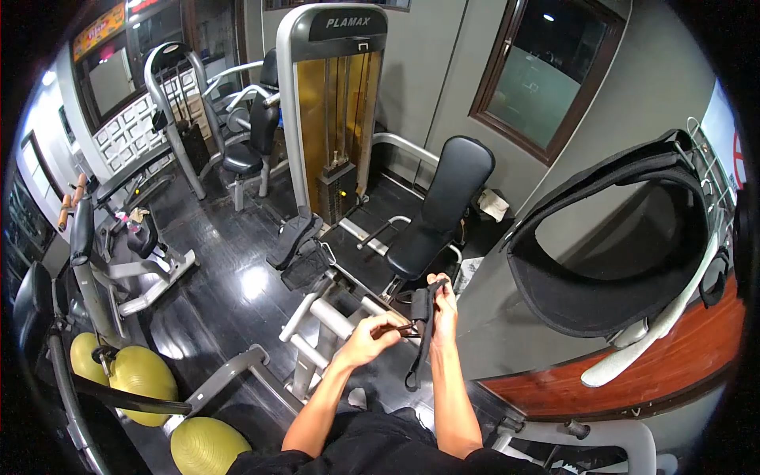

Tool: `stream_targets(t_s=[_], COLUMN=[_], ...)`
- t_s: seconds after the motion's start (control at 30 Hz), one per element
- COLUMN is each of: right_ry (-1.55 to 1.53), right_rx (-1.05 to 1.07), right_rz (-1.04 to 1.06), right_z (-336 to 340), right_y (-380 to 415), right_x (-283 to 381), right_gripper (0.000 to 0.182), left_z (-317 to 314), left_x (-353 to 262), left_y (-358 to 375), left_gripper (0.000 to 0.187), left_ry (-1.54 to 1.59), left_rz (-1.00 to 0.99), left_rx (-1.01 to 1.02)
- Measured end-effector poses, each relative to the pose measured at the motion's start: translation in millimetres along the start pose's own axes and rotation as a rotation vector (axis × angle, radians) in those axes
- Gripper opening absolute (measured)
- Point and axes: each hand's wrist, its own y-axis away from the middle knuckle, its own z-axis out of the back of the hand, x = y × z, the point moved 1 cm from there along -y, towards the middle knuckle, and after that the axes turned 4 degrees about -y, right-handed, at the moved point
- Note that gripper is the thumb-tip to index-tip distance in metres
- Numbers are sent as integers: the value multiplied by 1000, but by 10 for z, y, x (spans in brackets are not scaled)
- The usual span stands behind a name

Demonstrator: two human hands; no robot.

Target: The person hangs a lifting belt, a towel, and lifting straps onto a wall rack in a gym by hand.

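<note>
Both hands hold a black webbing strap with a padded cuff [421,317] in mid-air over the dark floor: the right hand [444,305] is clenched on its upper part, the left hand [370,336] pinches it from the side. Just beyond stands a black-padded seat machine [431,222] — a wide black lifting belt [586,293] hangs close on the right. Yellow-green exercise balls [142,372] sit at the lower left; bare glossy floor [237,277] lies open on the left.

strap [420,332] between both hands, seat [434,222] behind — exercise balls [142,372] left, belt [609,261] right
</note>
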Motion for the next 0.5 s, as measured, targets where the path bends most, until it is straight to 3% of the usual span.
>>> stream_targets(t_s=[0.13, 0.23, 0.33, 0.4, 0.47, 0.5], right_ry=[-158, -164, -97, -67, -44, -23], right_rx=[-43, -61, -20, 51, -57, -53], right_rz=[27, 62, 135, 148, 148, 165], right_z=[-149, -276, -189, -173, -226, -189], right_y=[135, 247, 268, 287, 329, 332], right_x=[191, 376, 504, 603, 693, 712], right_gripper=[14, 15, 17, 16, 16, 19], left_z=[-252, -320, -337, -363, -346, -353], left_x=[-233, -338, -416, -464, -585, -580], left_y=[47, 53, -10, -81, -183, -200], left_gripper=[25, 17, 18, 27, 15, 12], left_ry=[-87, 82, 155, -22, -257, -191], left_rz=[-15, 55, -45, -119, -286, -249], left_rx=[-1, -35, -48, -93, -58, -78])
